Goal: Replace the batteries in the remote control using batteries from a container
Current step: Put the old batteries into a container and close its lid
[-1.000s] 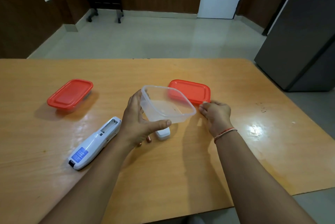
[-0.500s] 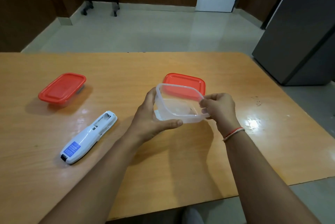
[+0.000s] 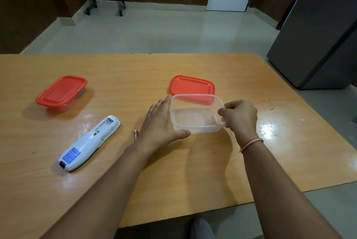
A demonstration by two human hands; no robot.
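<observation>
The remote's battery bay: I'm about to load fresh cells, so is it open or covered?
Open. The remote lies back-up on the table with its far-end cavity uncovered and looking empty.

Even indoor light, moderately bright. Strong overhead glare patch on the counter (image 3: 267, 130) right of centre, weaker sheen at left. Soft shadows under arms and closed red box (image 3: 61, 92). Wide-angle bending at edges. Mostly sharp, slight compression softness.

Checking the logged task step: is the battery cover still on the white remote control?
No: the remote control lies back-up on the table with its battery compartment open and uncovered.
</observation>
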